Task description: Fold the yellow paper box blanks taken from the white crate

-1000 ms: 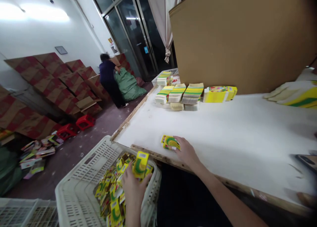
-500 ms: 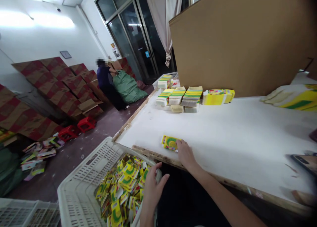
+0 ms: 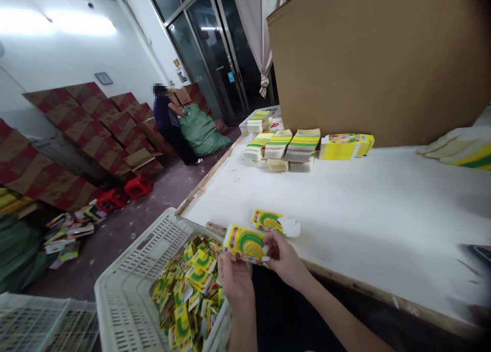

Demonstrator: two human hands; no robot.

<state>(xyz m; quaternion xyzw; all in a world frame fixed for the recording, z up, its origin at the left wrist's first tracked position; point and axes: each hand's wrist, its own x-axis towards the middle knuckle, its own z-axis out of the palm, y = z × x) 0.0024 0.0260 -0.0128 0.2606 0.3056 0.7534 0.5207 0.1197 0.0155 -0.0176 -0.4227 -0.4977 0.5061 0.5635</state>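
Between my two hands is a small yellow and green printed carton, held above the table's near edge. My left hand grips its lower left corner, thumb in front. The fingers of my right hand are closed on its right end. Just behind it on the white table lies another flat carton with white flaps at its right end. Below my left hand, a white plastic basket holds a heap of similar small yellow cartons.
Stacks of flat cartons and a yellow row stand at the table's back, before a large cardboard sheet. A person handles a green sack beyond. Red stools and stacked boxes are at left.
My right hand has lifted a carton off the table and moved left with it. My left hand, open before, has risen to grip it too. A carton with white flaps now shows behind.
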